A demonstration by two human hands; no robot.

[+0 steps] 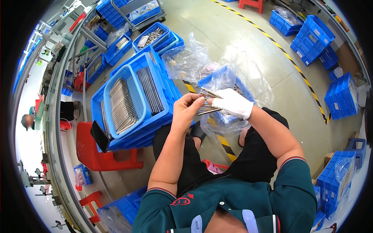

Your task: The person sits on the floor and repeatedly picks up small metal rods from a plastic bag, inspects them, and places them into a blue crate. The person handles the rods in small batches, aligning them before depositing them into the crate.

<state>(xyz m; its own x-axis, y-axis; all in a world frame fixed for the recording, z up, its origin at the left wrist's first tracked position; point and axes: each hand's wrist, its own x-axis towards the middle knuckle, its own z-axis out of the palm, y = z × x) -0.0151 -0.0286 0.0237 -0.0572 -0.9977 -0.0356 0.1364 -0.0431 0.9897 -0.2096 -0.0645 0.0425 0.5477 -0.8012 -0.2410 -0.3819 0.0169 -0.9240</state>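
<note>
Left forearm [173, 159]: is standing nearly upright in the view, bare past the short sleeve [155, 206], leaning slightly rightward toward the wrist.
Left grip [186, 108]: is pointing upward and rightward, ungloved, holding thumb [197, 105] and bent forefinger close together; whether the tips are pinching anything is too small to tell.
Right forearm [278, 134]: is slanting up and leftward from the bent elbow, also bare.
Right grip [234, 103]: is wearing a white glove and pointing leftward, its fingers curling in a clasp.
Fingertips: are lying just beside each other, left and right.
Legs [258, 153]: are resting apart, knees bending.
</note>
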